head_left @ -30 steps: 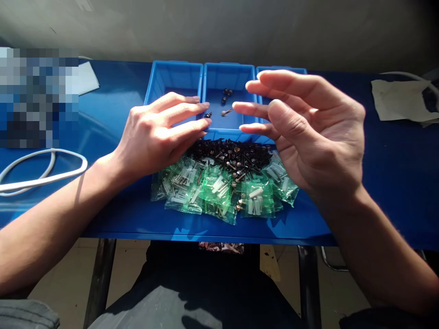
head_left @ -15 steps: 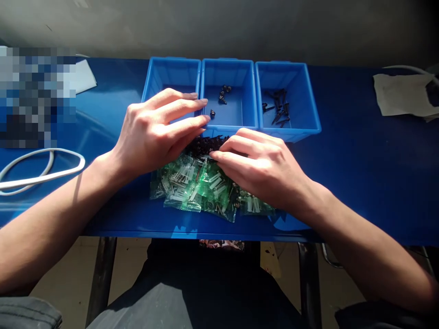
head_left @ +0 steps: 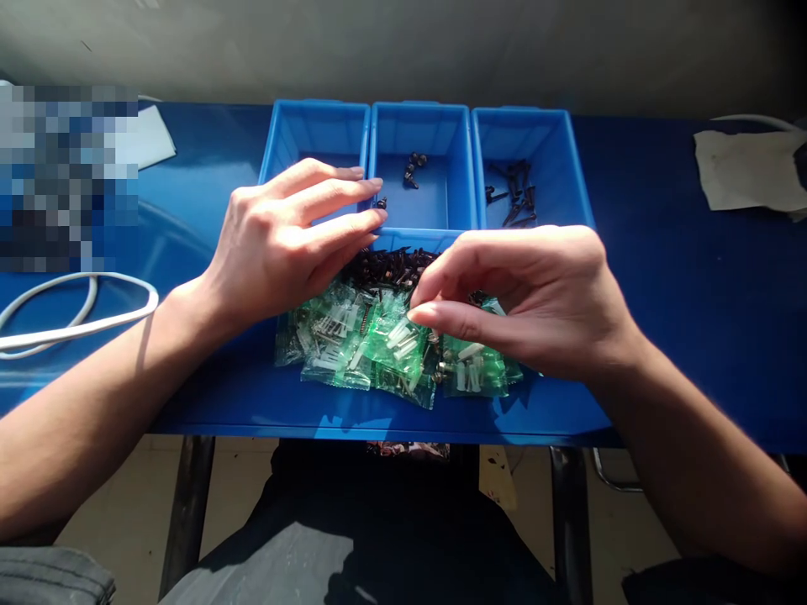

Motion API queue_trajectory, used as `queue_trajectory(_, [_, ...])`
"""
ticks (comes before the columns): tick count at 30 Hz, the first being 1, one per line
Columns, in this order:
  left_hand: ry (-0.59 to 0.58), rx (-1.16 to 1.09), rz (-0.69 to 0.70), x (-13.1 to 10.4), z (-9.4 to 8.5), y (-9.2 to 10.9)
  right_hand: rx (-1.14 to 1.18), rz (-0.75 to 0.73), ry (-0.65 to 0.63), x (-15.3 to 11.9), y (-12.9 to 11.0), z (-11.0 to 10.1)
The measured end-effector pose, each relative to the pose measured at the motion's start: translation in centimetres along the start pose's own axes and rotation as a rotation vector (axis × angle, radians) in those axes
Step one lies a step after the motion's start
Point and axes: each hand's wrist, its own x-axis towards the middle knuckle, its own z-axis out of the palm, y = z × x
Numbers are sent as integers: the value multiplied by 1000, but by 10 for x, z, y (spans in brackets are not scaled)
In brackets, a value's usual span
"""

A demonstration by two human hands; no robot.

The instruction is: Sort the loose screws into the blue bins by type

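My left hand (head_left: 296, 231) lies with its fingers spread across the front of the left blue bin (head_left: 321, 126), its fingertips at the wall of the middle bin (head_left: 419, 210). My right hand (head_left: 530, 294) hovers over green plastic packets (head_left: 397, 336) with thumb and forefinger close together; whatever is between them is too small to make out. Dark loose screws (head_left: 391, 267) form a pile between the packets and the bins. A few small dark pieces (head_left: 411, 168) lie in the middle bin. Several black screws (head_left: 518, 189) are in the right bin (head_left: 561, 143).
A white cable (head_left: 126, 318) loops on the blue table (head_left: 661, 319) at the left. White paper (head_left: 148, 139) lies at the back left, beside a blurred patch. A pale cloth or paper (head_left: 744, 172) is at the far right.
My right hand has moved to the right and turned, drawing back from the pile and uncovering more screws and packets. My left hand has hardly moved.
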Motion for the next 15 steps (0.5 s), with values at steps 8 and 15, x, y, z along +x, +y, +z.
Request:
queue_trajectory(8, [-6, -14, -7, 0, -2, 1, 88, 35, 235, 1, -2, 3])
queue_trajectory(15, [-26, -12, -12, -1, -1, 0, -367, -21, 734, 5, 14, -9])
